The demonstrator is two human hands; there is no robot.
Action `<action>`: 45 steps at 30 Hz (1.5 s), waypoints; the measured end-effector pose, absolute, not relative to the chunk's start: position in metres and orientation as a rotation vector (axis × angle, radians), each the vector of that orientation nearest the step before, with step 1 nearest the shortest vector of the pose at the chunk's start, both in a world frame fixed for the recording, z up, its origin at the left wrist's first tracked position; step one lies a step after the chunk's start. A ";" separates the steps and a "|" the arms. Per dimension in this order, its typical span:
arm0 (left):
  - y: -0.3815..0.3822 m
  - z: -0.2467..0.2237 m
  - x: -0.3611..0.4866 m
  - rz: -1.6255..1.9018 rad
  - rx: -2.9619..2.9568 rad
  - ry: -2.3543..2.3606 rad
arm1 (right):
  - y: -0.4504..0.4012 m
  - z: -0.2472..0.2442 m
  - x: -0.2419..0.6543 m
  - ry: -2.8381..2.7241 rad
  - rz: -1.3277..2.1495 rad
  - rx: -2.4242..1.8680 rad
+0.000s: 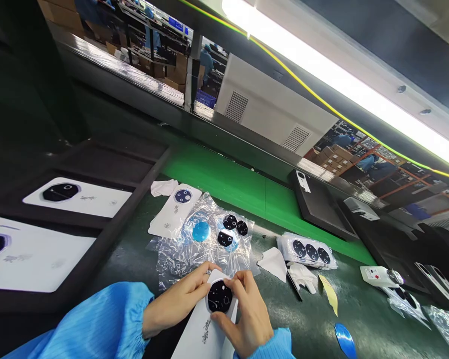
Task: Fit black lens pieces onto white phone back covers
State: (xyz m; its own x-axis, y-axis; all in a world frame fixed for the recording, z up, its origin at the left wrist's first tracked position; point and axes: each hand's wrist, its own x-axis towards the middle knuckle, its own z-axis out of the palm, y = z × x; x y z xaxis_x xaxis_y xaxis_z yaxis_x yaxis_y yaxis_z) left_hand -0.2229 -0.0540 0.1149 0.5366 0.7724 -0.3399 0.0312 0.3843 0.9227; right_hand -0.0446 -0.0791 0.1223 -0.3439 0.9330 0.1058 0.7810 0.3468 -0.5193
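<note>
Low in the middle lies a white phone back cover (194, 336) with dark brush-like lettering. A round black camera lens cover (219, 297) sits at its upper end. My left hand (183, 299) grips the back cover's upper left edge, its thumb beside the disc. My right hand (247, 309) has forefinger and thumb closed at the disc's right rim and lower edge. Whether the disc lies fully flat cannot be seen. Just beyond, a clear plastic bag (172, 262) carries several loose black lens covers (225, 238) and a blue round film (201, 231).
Another white back cover (175, 209) lies beyond the bag. Black foam trays (115, 224) with white covers stand left. To the right are a stack of wrapped lens covers (310, 252), white cloths (274, 263), a yellow strip (328, 294) and a spray bottle (377, 275).
</note>
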 end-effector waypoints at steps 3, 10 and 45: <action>-0.055 0.113 -0.223 0.558 1.074 0.883 | -0.080 0.122 -0.044 -2.234 0.540 -1.501; -0.055 0.115 -0.224 0.539 1.153 0.903 | -0.081 0.119 -0.042 -2.237 0.504 -1.483; -0.054 0.117 -0.224 0.505 1.207 0.924 | -0.078 0.123 -0.038 -2.322 0.569 -1.461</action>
